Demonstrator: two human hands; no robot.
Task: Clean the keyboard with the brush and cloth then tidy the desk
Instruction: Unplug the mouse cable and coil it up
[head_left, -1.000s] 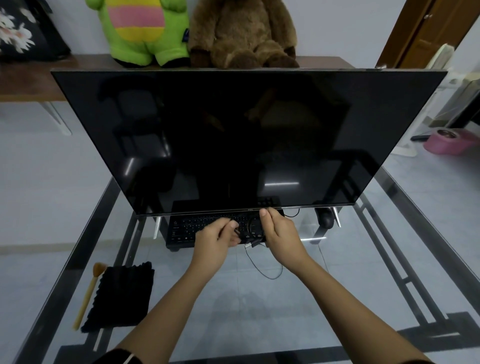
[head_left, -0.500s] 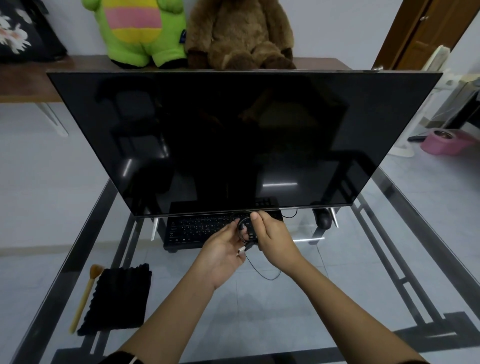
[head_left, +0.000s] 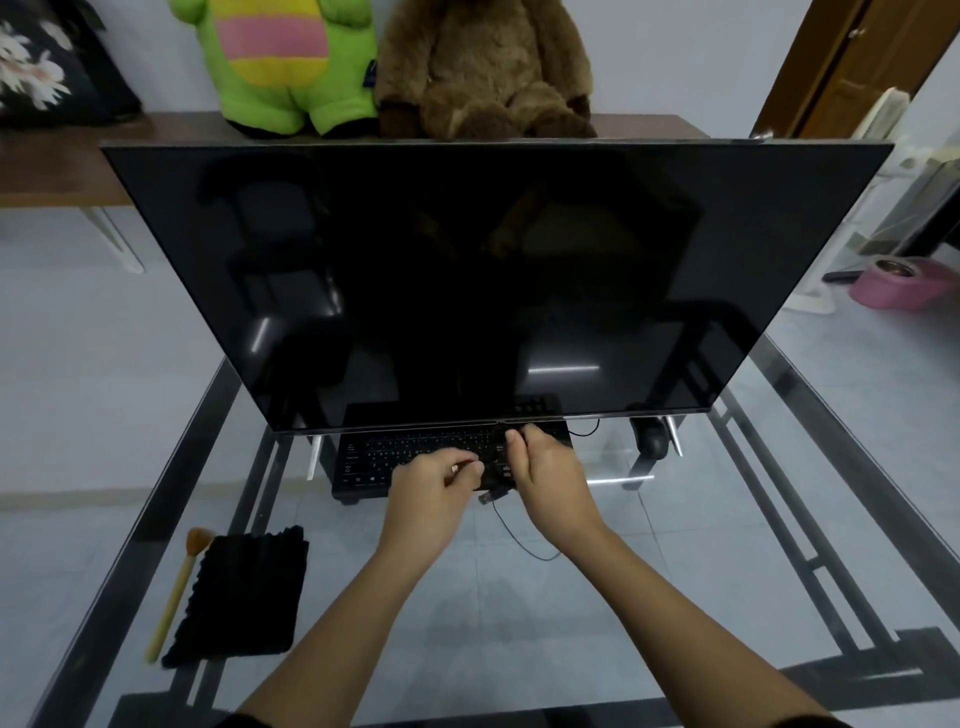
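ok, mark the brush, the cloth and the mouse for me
wooden-handled brush with tan bristles (head_left: 174, 603), head view, middle of the handle.
black ribbed cloth (head_left: 239, 592), head view, centre of its top face.
black computer mouse (head_left: 650, 439), head view, its upper shell.

We're up at head height here, one wide-angle view, looking forward and down across the glass desk (head_left: 701, 519), close in, with the dark monitor (head_left: 493, 270) facing us dead ahead.
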